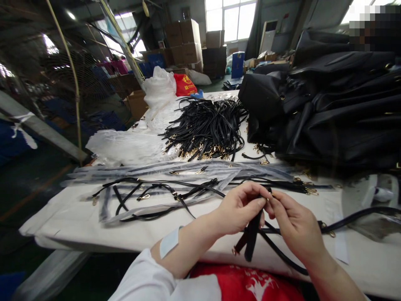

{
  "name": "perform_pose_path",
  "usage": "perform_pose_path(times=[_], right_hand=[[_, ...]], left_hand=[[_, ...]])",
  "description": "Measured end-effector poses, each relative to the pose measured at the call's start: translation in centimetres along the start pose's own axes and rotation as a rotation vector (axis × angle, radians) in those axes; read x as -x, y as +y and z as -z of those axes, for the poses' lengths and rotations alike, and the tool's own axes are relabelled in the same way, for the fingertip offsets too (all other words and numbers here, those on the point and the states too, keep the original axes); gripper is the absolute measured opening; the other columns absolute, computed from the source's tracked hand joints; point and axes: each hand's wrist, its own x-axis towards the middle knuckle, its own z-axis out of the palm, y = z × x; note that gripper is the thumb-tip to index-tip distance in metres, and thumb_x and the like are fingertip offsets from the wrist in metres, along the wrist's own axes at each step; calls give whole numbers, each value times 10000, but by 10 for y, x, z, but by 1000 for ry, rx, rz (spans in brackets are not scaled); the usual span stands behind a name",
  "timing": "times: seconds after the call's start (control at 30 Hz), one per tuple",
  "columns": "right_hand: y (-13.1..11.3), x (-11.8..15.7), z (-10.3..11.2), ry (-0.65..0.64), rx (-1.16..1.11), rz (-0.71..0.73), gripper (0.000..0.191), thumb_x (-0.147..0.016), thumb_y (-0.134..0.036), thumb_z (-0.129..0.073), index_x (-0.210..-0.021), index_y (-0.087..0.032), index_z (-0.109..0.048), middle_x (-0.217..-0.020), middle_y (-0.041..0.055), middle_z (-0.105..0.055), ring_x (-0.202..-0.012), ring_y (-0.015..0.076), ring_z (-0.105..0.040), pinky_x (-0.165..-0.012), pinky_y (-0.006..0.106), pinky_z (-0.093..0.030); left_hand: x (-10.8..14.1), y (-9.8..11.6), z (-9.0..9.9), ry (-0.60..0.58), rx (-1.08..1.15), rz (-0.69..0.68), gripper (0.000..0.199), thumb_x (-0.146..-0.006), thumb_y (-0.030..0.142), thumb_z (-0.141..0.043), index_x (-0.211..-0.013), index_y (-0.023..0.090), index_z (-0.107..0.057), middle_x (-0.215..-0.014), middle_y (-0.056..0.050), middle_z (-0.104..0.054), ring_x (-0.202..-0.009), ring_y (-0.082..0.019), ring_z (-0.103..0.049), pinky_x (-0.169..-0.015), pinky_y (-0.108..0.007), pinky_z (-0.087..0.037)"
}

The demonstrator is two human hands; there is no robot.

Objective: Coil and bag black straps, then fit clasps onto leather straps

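Observation:
Above the table's front edge, my left hand (242,207) grips a black strap (252,238) between thumb and fingers; its ends hang below, one tipped with a gold-coloured fitting. My right hand (293,221) is closed in a pinch at the same strap, close against the left fingertips, where a small gold metal part shows. What exactly lies between the fingertips is mostly hidden. More black strap (282,253) loops below and behind the right hand. Left of my hands, another black strap with gold clasps (144,196) lies loosely on the table.
A heap of black straps with gold clips (209,125) sits at mid-table. Black bags (328,100) are piled at the right. Clear plastic sleeves (150,171) and crumpled plastic (122,146) cover the left side of the white table (72,217). Cardboard boxes (184,42) stand behind.

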Motion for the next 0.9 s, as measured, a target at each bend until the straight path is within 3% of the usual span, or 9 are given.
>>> perform_pose_path(times=[0.07, 0.17, 0.23, 0.37, 0.53, 0.63, 0.77, 0.9], right_hand=[[0, 1, 1, 33, 55, 43, 223, -1016, -275, -471, -1108, -219, -666, -760, -31, -711, -631, 102, -672, -606, 172, -493], [-3, 3, 2, 59, 144, 118, 253, -1005, -249, -508, -1218, -212, -638, -960, 9, -758, -800, 124, -717, -728, 198, -503], [-5, 4, 2, 52, 169, 167, 282, -998, -229, -527, -1264, -217, -619, -1009, 16, -752, -860, 135, -713, -771, 219, -494], [-12, 4, 2, 34, 132, 218, 279, -988, -211, -549, -1258, -216, -621, -951, 10, -739, -827, 129, -698, -751, 220, -495], [-16, 6, 1, 107, 115, 210, 208, -967, -252, -596, -1167, -219, -643, -1000, 17, -757, -859, 129, -723, -799, 194, -509], [-16, 8, 0, 155, 128, 196, 150, -955, -280, -616, -1088, -224, -655, -951, 11, -762, -811, 126, -730, -765, 188, -514], [-13, 7, -2, 165, 148, 216, 129, -936, -237, -637, -1064, -232, -652, -900, -9, -754, -762, 113, -718, -737, 201, -499], [-9, 6, -2, 161, 176, 235, 118, -939, -225, -627, -1055, -226, -650, -869, -18, -749, -710, 105, -708, -696, 215, -487]], left_hand=[[1, -1, 1, 11, -34, -27, 384, -863, 446, -694, -1060, 149, -552, -807, -20, -623, -532, -71, -590, -529, -193, -480], [4, -3, 7, 29, -60, -14, 523, -871, 448, -671, -1277, 204, -450, -932, -35, -623, -585, -105, -644, -562, -229, -513], [5, -4, 12, 17, -65, -4, 547, -845, 441, -691, -1273, 193, -457, -935, -38, -623, -588, -111, -643, -561, -231, -501], [7, -1, 14, 54, -103, -56, 424, -829, 430, -717, -1095, 138, -565, -806, -11, -607, -516, -48, -500, -512, -185, -403], [6, 7, 3, 200, -112, -104, 369, -771, 388, -792, -991, 140, -629, -787, -15, -614, -673, -95, -553, -623, -204, -430], [5, 8, 0, 221, -92, -84, 353, -752, 394, -805, -939, 138, -651, -744, -2, -599, -646, -89, -532, -618, -208, -415], [3, 2, 0, 221, -72, -42, 360, -758, 404, -795, -950, 135, -651, -660, 37, -533, -519, -46, -421, -511, -192, -320], [2, -3, -4, 231, -23, 0, 418, -788, 418, -751, -1084, 150, -625, -613, 79, -459, -426, -23, -315, -430, -189, -219]])
